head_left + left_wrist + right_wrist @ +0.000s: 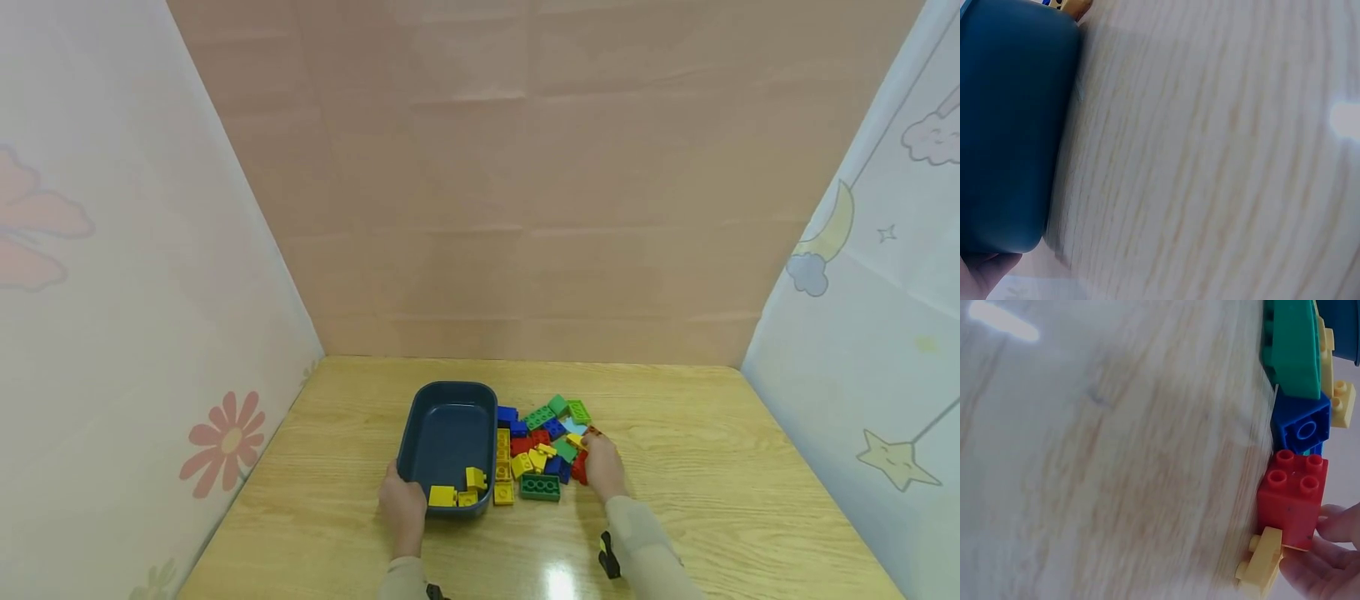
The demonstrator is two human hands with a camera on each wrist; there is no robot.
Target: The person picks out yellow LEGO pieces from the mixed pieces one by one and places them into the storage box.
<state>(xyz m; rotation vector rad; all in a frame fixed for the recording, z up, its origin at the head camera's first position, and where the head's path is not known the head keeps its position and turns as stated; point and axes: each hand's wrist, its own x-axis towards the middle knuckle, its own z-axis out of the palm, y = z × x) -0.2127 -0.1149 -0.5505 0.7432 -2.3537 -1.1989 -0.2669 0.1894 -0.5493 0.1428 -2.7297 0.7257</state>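
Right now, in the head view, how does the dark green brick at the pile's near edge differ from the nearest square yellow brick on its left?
Shape: the dark green brick is oblong and longer; the square yellow brick is compact.
Position: the yellow one lies close beside the tray, while the green one sits farther right.
Shared: both lie on the table.

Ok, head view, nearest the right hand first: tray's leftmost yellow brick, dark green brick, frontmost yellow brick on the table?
1. Dark green brick: left of the right hand.
2. Frontmost yellow brick: beside the tray's right side.
3. Leftmost yellow brick: inside the tray.
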